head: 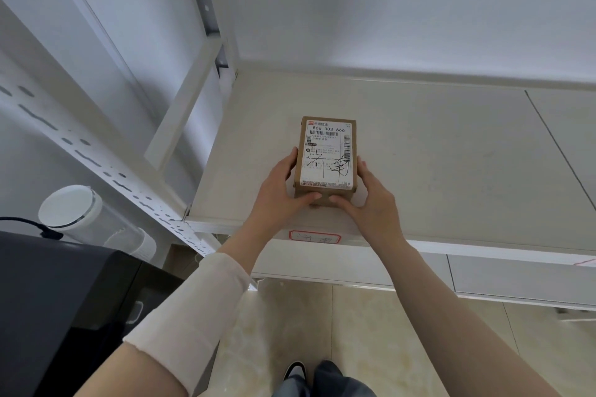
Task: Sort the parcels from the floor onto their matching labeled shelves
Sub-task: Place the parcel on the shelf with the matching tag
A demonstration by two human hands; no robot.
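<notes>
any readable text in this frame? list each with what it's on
"866 303 666": printed on the shipping label atop the cardboard parcel.
Handwritten black marker characters on the same label: large, but I can't read them with confidence.
Red logo with courier name, barcodes and fine print on that label: too small.
Red-bordered tag on the shelf front edge: handwriting, blurred.

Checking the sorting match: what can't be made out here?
Head view only:
- Red-bordered shelf label: handwriting blurred, partly behind the left hand's wrist.
- Small brown cardboard parcel: fine print too small.
- Second label: cut by right edge.
- Right hand covers the parcel's near corner.
</notes>
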